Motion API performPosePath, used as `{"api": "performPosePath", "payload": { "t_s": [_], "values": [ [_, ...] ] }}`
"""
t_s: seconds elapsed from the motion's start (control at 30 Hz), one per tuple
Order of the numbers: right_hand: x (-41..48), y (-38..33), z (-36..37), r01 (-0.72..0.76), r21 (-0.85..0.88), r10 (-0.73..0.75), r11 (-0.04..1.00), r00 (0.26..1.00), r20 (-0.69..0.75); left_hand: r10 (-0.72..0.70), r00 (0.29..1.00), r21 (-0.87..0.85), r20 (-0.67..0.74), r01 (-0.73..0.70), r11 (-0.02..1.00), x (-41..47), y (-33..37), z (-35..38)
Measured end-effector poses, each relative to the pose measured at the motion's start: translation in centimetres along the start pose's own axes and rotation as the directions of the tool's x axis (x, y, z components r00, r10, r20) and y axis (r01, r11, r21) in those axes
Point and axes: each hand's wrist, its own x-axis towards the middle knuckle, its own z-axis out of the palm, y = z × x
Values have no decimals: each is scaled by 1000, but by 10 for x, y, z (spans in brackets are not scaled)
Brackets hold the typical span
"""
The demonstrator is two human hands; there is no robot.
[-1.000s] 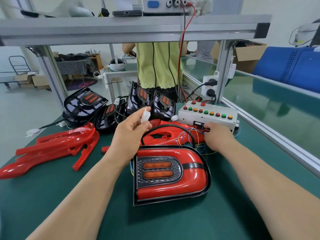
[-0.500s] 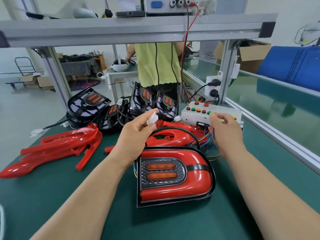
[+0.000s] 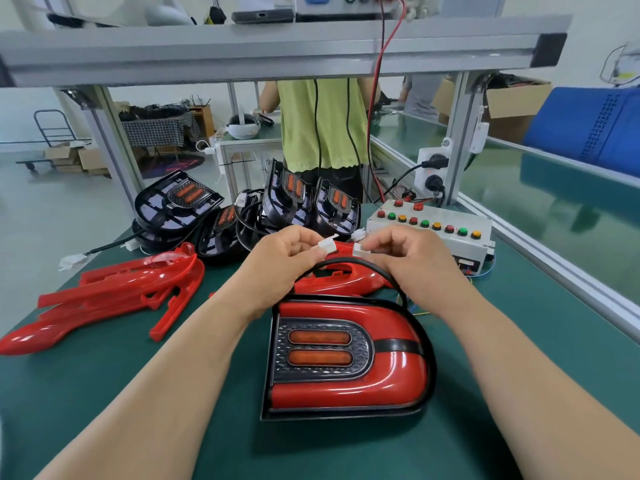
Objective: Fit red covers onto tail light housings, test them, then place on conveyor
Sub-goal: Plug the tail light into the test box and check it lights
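A tail light [image 3: 346,358] with its red cover fitted lies flat on the green bench in front of me. Its black cable arcs up to a white plug [image 3: 328,244], which my left hand [image 3: 280,265] pinches. My right hand [image 3: 412,261] pinches a second white connector [image 3: 360,251] on thin coloured wires from the test box [image 3: 433,230]. The two connectors face each other a few centimetres apart. Loose red covers [image 3: 114,292] lie to the left, another red cover [image 3: 339,275] under my hands. Several bare black housings [image 3: 180,206] are stacked behind.
The conveyor belt [image 3: 554,202] runs along the right behind an aluminium rail. A power socket [image 3: 433,168] hangs on the frame post. A person in a yellow-green top [image 3: 322,123] stands beyond the bench. A metal shelf [image 3: 277,46] spans overhead.
My right hand left the test box, picked up its connector and came left. My left hand lifted the plug slightly. Both connectors now nearly meet.
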Motion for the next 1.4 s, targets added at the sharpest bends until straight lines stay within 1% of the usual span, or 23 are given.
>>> {"api": "performPosePath", "payload": {
  "t_s": [0.13,0.23,0.33,0.47,0.63,0.8,0.97,1.07,1.23,1.3,1.4],
  "values": [
    [-1,3,-1,36,0,-36,999,999,23,-38,998,-20,49,39,999,9,4,-3],
    [-3,6,-4,14,18,-14,1000,1000,-2,-46,996,-8,77,47,999,13,6,0],
    [-3,8,-6,35,3,-35,999,999,-23,-19,997,4,70,19,1000,14,7,5],
    [-2,8,-5,28,47,-28,998,1000,-14,0,999,23,47,-1,1000,15,7,6],
    [-1,6,-2,16,81,-18,997,999,30,-6,999,-17,48,7,1000,15,5,8],
    [-1,6,-2,10,63,-13,998,999,52,-15,997,16,73,14,1000,18,3,6],
    [-1,7,-2,14,73,-17,997,999,42,8,997,57,80,-13,998,18,4,6],
    [0,8,-2,9,80,-13,997,999,45,14,997,57,77,-18,998,18,4,7],
    [-1,6,-3,30,54,-35,998,995,91,7,995,22,95,-9,1000,18,3,9],
    [0,6,-3,33,61,-38,998,996,78,11,995,17,98,-13,1000,20,2,9],
    [1,10,-1,27,84,-28,996,1000,7,12,995,-26,98,-9,1000,23,1,11]
  ]
}}
